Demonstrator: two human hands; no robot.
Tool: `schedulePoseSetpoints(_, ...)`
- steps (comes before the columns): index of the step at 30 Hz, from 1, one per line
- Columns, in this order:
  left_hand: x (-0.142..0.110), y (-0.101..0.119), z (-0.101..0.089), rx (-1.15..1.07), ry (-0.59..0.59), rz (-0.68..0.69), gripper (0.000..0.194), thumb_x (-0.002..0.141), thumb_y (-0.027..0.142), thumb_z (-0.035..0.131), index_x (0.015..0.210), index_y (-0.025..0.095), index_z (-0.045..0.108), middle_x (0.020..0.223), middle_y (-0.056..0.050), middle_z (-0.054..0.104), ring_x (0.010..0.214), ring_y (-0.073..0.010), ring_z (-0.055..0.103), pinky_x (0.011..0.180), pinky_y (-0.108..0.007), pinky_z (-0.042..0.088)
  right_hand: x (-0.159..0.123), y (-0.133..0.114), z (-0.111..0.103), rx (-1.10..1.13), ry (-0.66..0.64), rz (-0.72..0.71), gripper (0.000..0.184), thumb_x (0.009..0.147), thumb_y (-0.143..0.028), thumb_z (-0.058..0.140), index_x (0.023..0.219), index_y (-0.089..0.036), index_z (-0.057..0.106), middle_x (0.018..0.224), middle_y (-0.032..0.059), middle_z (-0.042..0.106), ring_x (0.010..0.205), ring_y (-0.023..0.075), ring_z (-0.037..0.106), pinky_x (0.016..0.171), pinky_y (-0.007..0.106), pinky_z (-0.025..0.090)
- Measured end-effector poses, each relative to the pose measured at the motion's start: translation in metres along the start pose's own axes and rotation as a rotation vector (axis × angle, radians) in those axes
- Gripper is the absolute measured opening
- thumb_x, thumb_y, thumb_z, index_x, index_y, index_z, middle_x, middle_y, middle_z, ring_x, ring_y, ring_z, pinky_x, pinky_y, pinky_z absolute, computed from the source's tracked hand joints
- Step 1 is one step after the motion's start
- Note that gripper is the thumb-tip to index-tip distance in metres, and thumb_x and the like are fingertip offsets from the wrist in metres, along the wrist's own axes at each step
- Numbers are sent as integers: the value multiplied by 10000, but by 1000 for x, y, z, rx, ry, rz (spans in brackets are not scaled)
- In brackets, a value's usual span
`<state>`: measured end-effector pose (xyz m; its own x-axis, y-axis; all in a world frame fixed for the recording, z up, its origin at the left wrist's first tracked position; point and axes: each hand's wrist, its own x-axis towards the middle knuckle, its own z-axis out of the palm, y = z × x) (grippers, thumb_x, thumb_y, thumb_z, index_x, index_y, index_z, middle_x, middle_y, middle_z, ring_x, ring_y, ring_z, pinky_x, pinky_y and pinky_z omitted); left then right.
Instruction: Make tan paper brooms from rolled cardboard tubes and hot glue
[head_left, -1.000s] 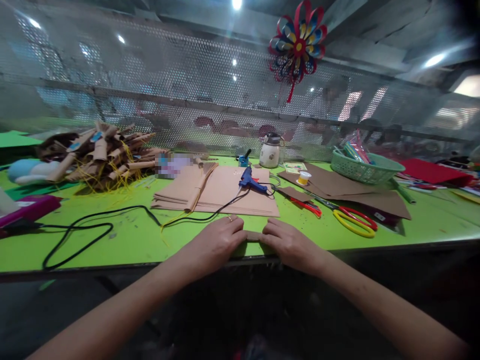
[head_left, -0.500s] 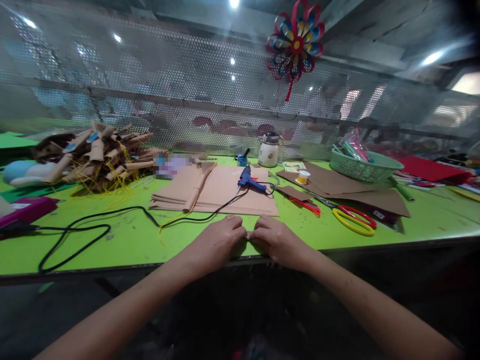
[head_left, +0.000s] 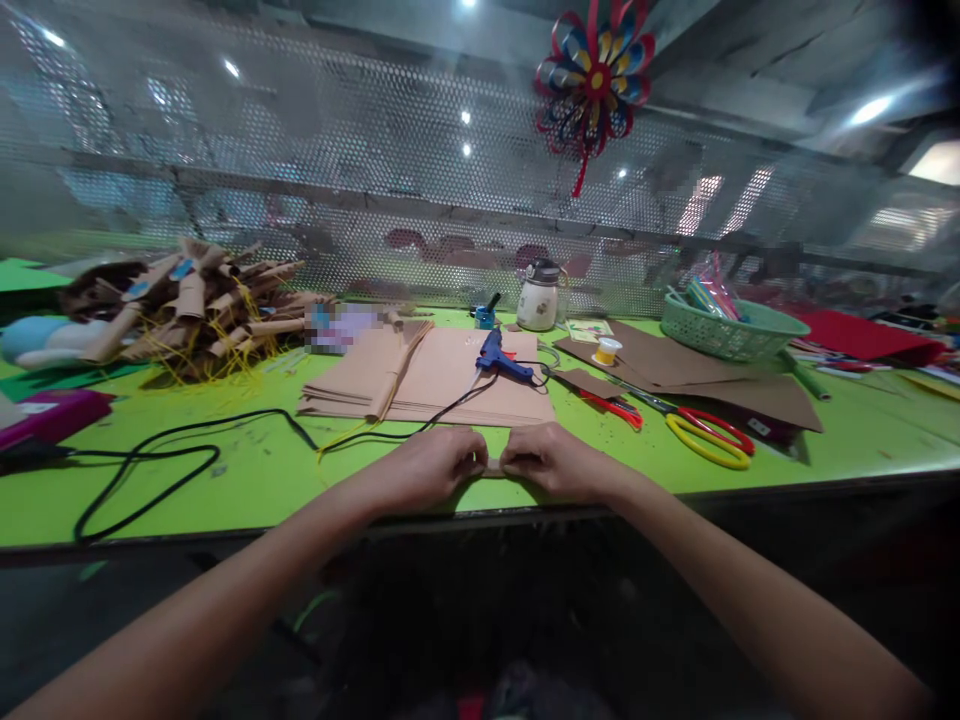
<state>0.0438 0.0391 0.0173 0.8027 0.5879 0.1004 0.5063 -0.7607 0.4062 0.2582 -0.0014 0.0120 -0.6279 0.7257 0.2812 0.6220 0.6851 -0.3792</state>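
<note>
Between my two hands, close to the table's front edge, is a narrow piece of brown paper (head_left: 493,468), mostly covered by my fingers. My left hand (head_left: 439,466) is closed in a pinch on its left end. The fingers of my right hand (head_left: 559,462) pinch the other end. Just beyond lies a stack of brown paper sheets (head_left: 465,405). A blue glue gun (head_left: 504,362) rests on the stack, beside a folded brown paper piece (head_left: 397,372).
Red-and-yellow-handled scissors (head_left: 709,438) and a red-handled cutter (head_left: 622,410) lie to the right, near a green basket (head_left: 731,335). A black cord (head_left: 217,420) loops across the left. Behind it are piled brown paper rolls (head_left: 191,300). A flask (head_left: 538,300) stands at the back.
My hands have turned slightly and the fingers are more curled. A little more of the brown paper piece shows between them. Items on the table have not moved.
</note>
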Motion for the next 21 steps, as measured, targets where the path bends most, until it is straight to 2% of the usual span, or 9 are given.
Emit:
schedulePoseSetpoints(6,2,6,-10,-31,-50,9,175,859,287,458,912,223,612,752,15,599,672,-130,511,594,-210,340,4,-5,-7,11,-35,70,118,832,-131,567,848,-128,683,771,58,671,699,142,563,636,225,406)
schedulePoseSetpoints(11,10,-4,-9,-12,-110,-11,174,819,270,477,862,223,639,687,23,582,601,-121,480,544,-208,320,7,-6,-10,48,-62,170,67,790,-148,610,795,-116,668,686,26,625,615,120,505,572,206,368)
schedulePoseSetpoints(16,17,-5,-12,5,-162,-11,173,793,262,503,895,208,632,758,5,624,648,-128,512,549,-203,335,5,2,-8,96,-84,160,86,791,-147,590,820,-119,666,729,27,625,666,128,521,616,211,388)
schedulePoseSetpoints(21,23,-1,-16,84,-239,-4,158,756,194,503,866,193,617,784,-3,643,662,-131,517,569,-204,358,4,3,-9,153,-88,186,84,776,-134,573,804,-112,649,682,7,582,620,115,486,575,202,374)
